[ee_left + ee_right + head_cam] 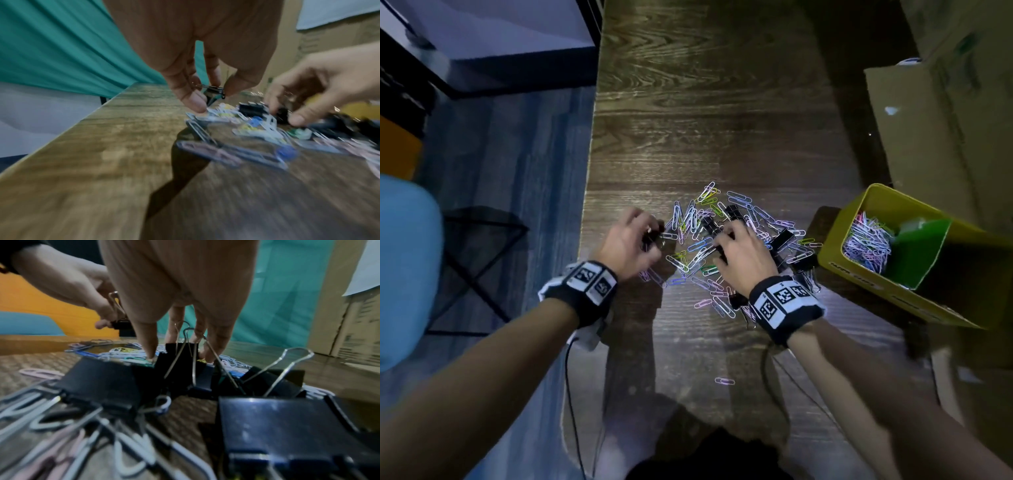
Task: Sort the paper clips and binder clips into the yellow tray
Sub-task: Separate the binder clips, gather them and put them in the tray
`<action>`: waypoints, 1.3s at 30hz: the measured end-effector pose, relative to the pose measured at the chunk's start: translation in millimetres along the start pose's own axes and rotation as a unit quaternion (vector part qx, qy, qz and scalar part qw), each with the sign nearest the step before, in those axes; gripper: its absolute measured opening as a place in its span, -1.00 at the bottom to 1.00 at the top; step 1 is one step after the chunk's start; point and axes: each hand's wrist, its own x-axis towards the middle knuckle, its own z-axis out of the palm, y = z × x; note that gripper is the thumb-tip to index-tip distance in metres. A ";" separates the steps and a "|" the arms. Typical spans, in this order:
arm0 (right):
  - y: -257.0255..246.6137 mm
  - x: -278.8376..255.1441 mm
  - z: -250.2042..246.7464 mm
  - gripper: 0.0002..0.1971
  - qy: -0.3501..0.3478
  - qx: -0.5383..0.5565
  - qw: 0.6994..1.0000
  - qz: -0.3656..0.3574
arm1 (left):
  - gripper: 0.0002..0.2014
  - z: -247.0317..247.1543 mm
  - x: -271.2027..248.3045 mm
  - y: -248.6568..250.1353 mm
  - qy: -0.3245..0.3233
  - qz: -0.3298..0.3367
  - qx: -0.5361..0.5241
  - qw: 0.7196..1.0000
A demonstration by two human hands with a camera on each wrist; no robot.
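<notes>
Wooden table (688, 102): clip pile (722, 236) left of yellow tray (832, 240). Gathering binder clips: left hand (626, 240) pinches binder clip (213, 93); right hand (739, 260) fingers curl around black clip (180, 352). Next: carry to tray.

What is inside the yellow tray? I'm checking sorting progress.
The yellow tray holds coloured paper clips beside a green divider. The compartment beyond it is too dark to judge.

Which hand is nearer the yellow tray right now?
Right. The right hand works the clip pile just left of the yellow tray; the left hand is at the pile's far left edge.
</notes>
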 end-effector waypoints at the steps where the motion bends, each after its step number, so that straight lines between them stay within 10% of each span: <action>1: 2.0 0.6 -0.2 -0.71 0.014 0.011 1.000 0.012 | -0.61 -7.9 13.0 -0.5 0.012 -0.008 0.009 1.000; 11: 9.9 0.3 -9.8 -0.58 0.096 -0.050 0.989 0.096 | -0.69 -28.6 109.1 12.3 0.010 -0.005 0.108 0.994; 17: -11.2 21.5 -6.5 -0.59 0.140 -0.069 0.987 0.045 | -0.61 9.9 108.5 28.5 -0.060 0.256 0.126 0.957; 22: -10.9 30.4 -4.3 -0.82 0.177 -0.031 0.982 0.062 | -0.49 33.1 96.8 15.3 -0.148 0.179 0.218 0.948; 34: 27.9 20.6 -20.9 -0.76 0.214 0.151 0.941 0.212 | -0.50 54.2 1.5 1.8 -0.120 0.202 0.152 0.960; 39: 20.5 10.2 -13.9 -0.55 0.224 0.096 0.962 0.122 | -0.44 56.9 41.8 38.9 -0.174 0.129 0.180 0.960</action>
